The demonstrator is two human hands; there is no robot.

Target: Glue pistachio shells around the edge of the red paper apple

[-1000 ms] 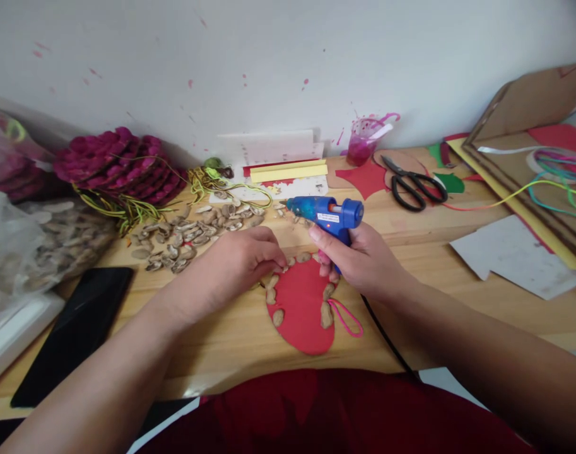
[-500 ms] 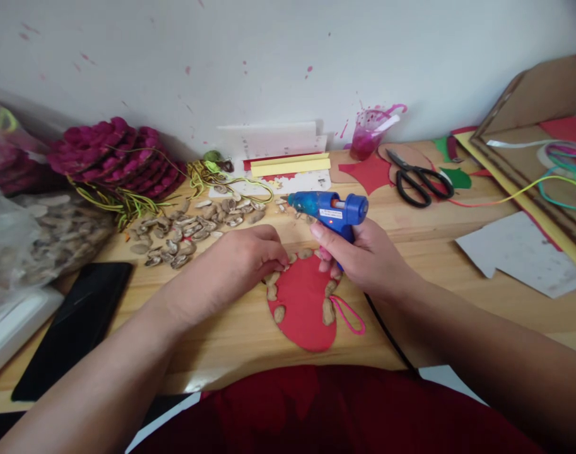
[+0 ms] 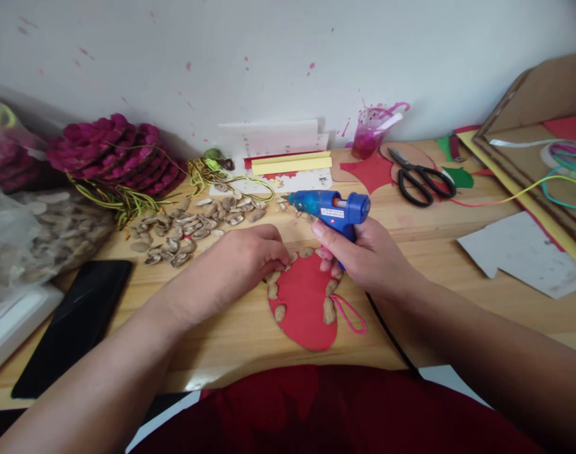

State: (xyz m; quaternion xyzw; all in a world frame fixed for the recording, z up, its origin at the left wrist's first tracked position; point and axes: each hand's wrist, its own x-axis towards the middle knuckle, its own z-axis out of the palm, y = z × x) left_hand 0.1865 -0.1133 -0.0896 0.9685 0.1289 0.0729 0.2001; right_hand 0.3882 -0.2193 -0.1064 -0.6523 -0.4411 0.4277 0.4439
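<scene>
Head view: hands and work, described from the hands outward. Left hand [image 3: 250, 255]: fingertips drawn together at the upper left rim of the red board [image 3: 304, 302], apparently on a shell; whether they pinch or merely press it cannot be told. Right hand [image 3: 370, 261]: fingers wrapped around the handle of the glue gun [image 3: 356, 211], its nozzle [image 3: 291, 198] pointing left, beyond the left hand and off the board. The board lies flat on the table [image 3: 221, 340], between the hands and extending toward the wearer; shells [image 3: 329, 310] line parts of its left, upper and right rim.

Probable faults: the lit indicator suggests a hot gun, so a nozzle swung nearer could burn the left fingers; a drip would likely fall on the wood behind the board. Should any glue be soft, lifting the fingers too soon could shift the shell. The cord [image 3: 389, 340], running to the table's front edge, might tug the gun; the pink loop [image 3: 356, 320], beside the board's right rim, might catch stray glue.

Room: plain wood separates the board from the front edge, and more shows rightward as far as the white card [image 3: 528, 252]. Leftward, the shell pile [image 3: 202, 224] limits movement; the phone [image 3: 74, 328] ends close to the front edge. Behind the gun stand the scissors [image 3: 417, 180] and, near the wall, the cup [image 3: 366, 135], which a wide reach could tip.
</scene>
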